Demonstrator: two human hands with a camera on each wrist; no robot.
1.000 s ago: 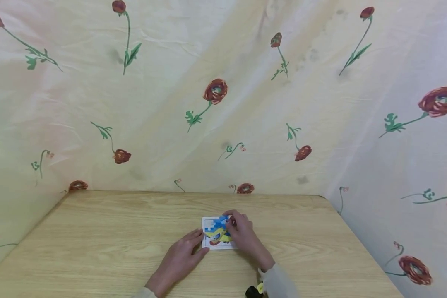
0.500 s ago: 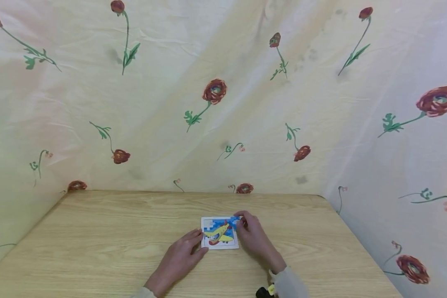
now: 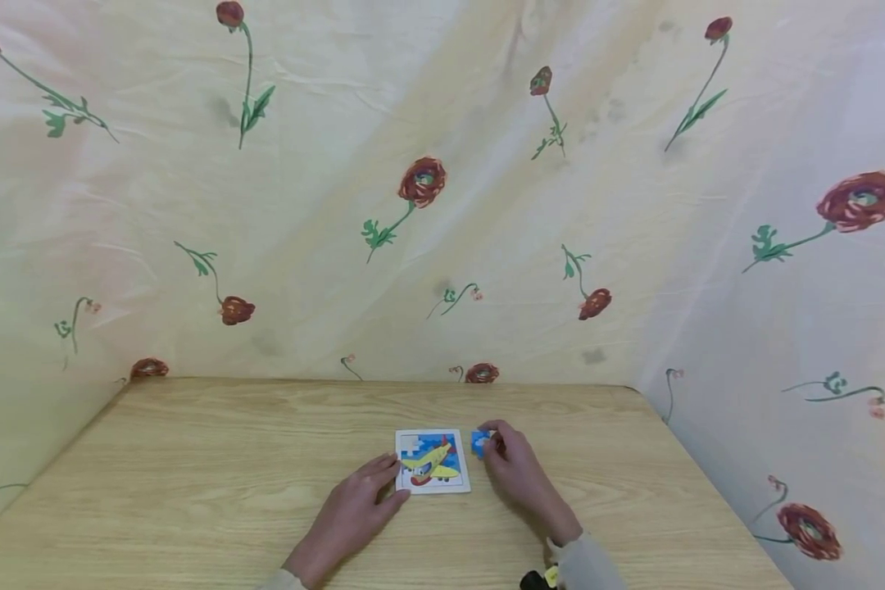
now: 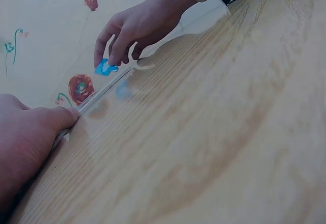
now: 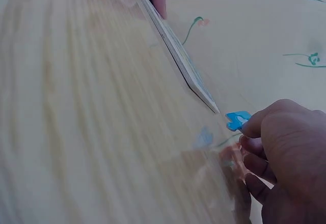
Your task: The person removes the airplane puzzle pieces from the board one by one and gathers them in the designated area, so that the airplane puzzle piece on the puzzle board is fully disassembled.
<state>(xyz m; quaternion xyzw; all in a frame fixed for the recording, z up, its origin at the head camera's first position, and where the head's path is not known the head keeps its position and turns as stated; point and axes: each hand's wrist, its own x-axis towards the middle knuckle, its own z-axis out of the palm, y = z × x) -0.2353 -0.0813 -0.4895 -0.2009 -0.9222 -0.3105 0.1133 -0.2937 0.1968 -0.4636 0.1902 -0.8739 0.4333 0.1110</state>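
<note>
A small framed jigsaw puzzle (image 3: 465,475) lies flat on the table, showing a yellow airplane with red parts on blue. Near its upper left is a white patch among the blue. My left hand (image 3: 357,500) holds the frame at its left side, thumb by the near corner and fingers along the left edge. To the right of the frame, my right hand (image 3: 516,467) pinches a blue puzzle piece (image 3: 479,443) with a whitish mark between thumb and index finger. In the right wrist view the piece (image 5: 237,120) is held just above the tabletop, apart from the frame's end.
The wood-grain table (image 3: 229,459) has a glossy top that reflects the hands and the piece. A pale curtain (image 3: 324,205) with red flowers hangs behind and at both sides. By the right sleeve (image 3: 586,565) is a black and yellow object (image 3: 535,580).
My right hand has moved from over the puzzle's upper right to the right, carrying the blue piece clear of the frame. The left hand stays at the frame's left side.
</note>
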